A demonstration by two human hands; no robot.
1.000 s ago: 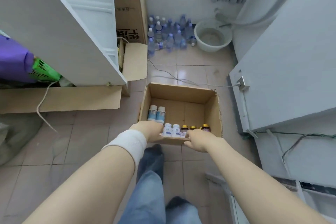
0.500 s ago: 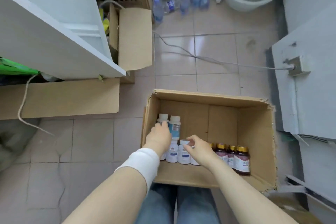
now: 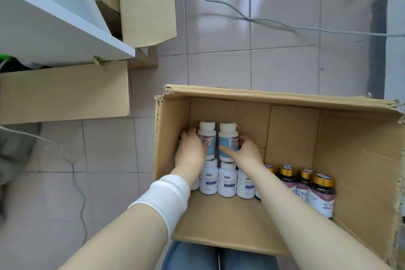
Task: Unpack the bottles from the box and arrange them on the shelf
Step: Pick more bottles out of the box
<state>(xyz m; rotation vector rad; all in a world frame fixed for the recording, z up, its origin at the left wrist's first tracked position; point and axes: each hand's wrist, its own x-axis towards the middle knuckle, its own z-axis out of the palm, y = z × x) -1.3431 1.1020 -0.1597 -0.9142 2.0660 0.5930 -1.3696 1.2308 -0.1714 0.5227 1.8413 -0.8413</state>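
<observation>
- Box [image 3: 285, 99] of cardboard sits open on the tiled floor [image 3: 219, 68], with a white shelf [image 3: 54, 35] well apart at its 10 o'clock.
- Of the hands, the left hand [image 3: 190, 151] curls round the left blue-labelled bottle [image 3: 207, 136]. The right hand [image 3: 245, 153] grasps the right blue-labelled bottle [image 3: 228, 138], thumb across its label.
- Both bottles stand upright, side by side, at 10 o'clock inside the box.
- Small white bottles [image 3: 226, 182] line up just at their 6 o'clock, and gold-capped dark bottles [image 3: 321, 195] stand at that row's 3 o'clock.

The box [image 3: 293, 131] stands open above, far right floor bare — bottles [image 3: 227, 182] crowd left and near side.
</observation>
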